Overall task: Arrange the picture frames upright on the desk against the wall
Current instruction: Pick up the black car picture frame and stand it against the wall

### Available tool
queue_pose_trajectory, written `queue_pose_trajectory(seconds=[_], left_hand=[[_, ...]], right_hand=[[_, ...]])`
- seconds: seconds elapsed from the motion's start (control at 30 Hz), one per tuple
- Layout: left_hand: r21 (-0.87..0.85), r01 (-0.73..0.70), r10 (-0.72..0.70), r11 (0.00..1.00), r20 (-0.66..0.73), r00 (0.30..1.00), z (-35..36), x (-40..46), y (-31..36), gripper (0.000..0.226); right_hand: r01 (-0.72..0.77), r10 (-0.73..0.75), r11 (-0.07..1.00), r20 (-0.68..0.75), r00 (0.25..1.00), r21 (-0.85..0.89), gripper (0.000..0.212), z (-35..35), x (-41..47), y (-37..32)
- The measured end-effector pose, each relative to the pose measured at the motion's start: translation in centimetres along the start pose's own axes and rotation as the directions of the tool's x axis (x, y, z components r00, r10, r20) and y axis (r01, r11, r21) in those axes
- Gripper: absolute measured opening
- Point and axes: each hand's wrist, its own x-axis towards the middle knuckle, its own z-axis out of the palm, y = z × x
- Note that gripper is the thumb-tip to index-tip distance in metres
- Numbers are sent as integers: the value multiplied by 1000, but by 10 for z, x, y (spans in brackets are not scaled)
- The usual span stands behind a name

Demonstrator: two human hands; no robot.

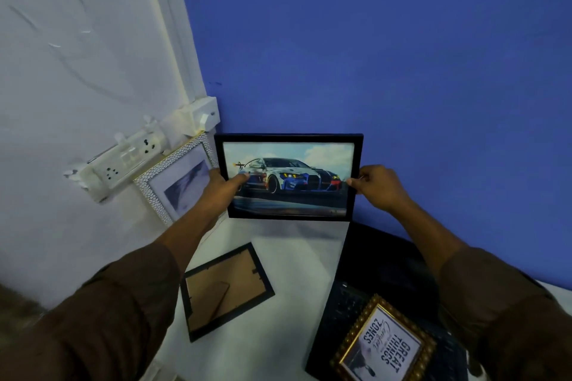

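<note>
A black-framed picture of a race car (291,178) is held upright in front of the blue wall (387,40), its lower edge just above the white desk (278,303). My left hand (224,185) grips its left edge and my right hand (376,185) grips its right edge. A white textured frame (178,176) leans upright against the white wall at the left. A black frame (224,289) lies face down on the desk, its cardboard back showing. A gold ornate frame (383,346) with printed words lies flat at the lower right on a dark laptop.
A white socket strip (123,158) and cable trunking run along the left wall just above the white frame. A dark open laptop (371,272) occupies the desk's right side. The two walls meet in a corner behind the car picture.
</note>
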Motion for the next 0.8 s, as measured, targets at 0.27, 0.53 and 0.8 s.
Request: queue_pose_trajectory(seconds=[0.27, 0.53, 0.8], left_hand=[[122, 52, -65, 991, 102, 993, 15, 112, -19, 95], [227, 119, -188, 966, 311, 932, 47, 188, -59, 60], [276, 193, -299, 942, 426, 854, 67, 231, -113, 66]], right_hand=[[-147, 147, 989, 4, 989, 25, 34, 29, 56, 11], [-397, 400, 916, 73, 914, -54, 50, 89, 97, 42], [-534, 542, 840, 123, 831, -96, 52, 130, 124, 62]])
